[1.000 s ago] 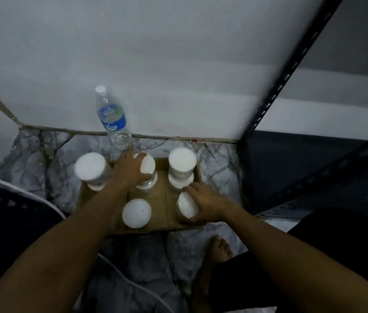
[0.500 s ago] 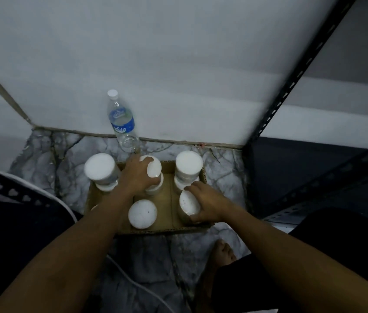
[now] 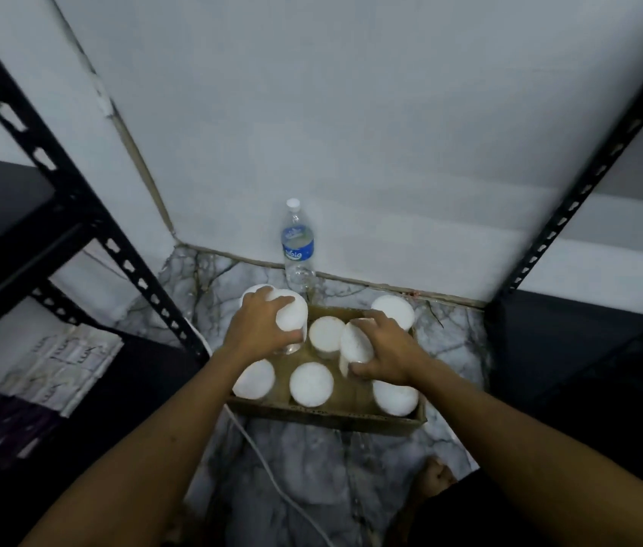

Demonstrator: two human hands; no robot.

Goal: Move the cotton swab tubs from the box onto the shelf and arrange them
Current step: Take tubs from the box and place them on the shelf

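While gripping one white-lidded round plastic tub (image 3: 292,317) in the left hand (image 3: 258,325), fingers curled over its lid; right hand (image 3: 385,349) wrapped round a tilted second tub (image 3: 355,347), above the shallow brown cardboard box (image 3: 331,416). Tub bodies mostly hidden beneath lids.

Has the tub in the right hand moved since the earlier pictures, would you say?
Yes. The tub in the right hand has lifted and tilted, up from the box floor.
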